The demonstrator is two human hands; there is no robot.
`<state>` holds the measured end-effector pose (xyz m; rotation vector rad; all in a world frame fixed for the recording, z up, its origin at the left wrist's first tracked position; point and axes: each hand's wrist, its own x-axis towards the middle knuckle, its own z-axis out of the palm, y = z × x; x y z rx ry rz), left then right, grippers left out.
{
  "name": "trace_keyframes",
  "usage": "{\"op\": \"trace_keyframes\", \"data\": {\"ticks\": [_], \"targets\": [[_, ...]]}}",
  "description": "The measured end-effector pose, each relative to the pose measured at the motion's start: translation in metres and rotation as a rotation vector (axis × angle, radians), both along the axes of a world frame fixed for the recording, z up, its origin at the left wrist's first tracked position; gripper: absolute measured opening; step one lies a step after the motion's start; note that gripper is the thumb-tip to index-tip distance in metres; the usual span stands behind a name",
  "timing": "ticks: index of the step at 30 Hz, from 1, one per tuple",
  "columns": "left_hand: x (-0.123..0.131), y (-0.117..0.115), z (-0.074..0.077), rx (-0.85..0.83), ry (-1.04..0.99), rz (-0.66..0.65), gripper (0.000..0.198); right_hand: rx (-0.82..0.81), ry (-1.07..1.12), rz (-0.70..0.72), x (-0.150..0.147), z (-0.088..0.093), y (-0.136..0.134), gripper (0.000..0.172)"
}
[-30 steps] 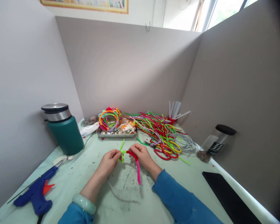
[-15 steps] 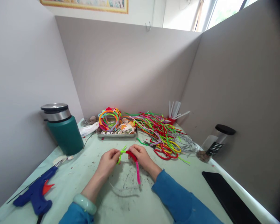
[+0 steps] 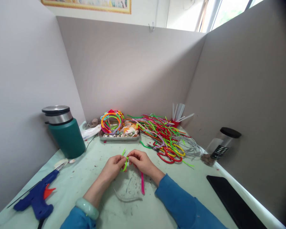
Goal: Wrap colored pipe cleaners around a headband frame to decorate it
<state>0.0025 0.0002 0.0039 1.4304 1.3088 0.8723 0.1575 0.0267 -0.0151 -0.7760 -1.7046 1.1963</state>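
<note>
My left hand (image 3: 113, 166) and my right hand (image 3: 140, 161) meet at the middle of the table, fingertips almost touching. Both pinch a twisted piece of pipe cleaners: a bright green end (image 3: 125, 163) sticks out between the fingers, and a pink tail (image 3: 142, 184) hangs down below my right hand onto the pale green table cover (image 3: 85, 178). A red part seen earlier is hidden under my right fingers. A thin clear band (image 3: 126, 198) lies on the table below my hands.
A blue glue gun (image 3: 37, 198) lies at front left, a green flask (image 3: 64, 132) behind it. A metal tray (image 3: 119, 135) with coloured hoops and a heap of pipe cleaners (image 3: 164, 135) sit at the back. A jar (image 3: 220, 144) and a black slab (image 3: 233, 203) are at right.
My hands have drawn closer together. The green end has bent round between my fingers, the red section has gone under my right hand, and the pink tail has swung lower.
</note>
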Motion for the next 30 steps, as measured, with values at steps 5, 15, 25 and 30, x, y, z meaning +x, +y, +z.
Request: {"op": "trace_keyframes", "data": {"ticks": [5, 15, 25, 30], "targets": [[-0.0016, -0.0007, -0.0002, 0.106, 0.052, -0.053, 0.025, 0.088, -0.056, -0.063, 0.0, -0.0013, 0.0002, 0.012], [-0.0014, -0.0048, 0.0025, 0.426, 0.554, 0.114, 0.014, 0.137, -0.119, -0.106, 0.0006, -0.0038, 0.0012, 0.011], [-0.0029, -0.0033, 0.0051, 0.402, 0.402, 0.108, 0.02, 0.166, -0.143, -0.093, -0.0003, -0.0002, -0.0017, 0.012], [-0.0056, 0.0006, 0.0018, 0.302, 0.258, 0.118, 0.028, 0.192, -0.179, -0.111, -0.001, 0.0026, -0.0056, 0.011]]}}
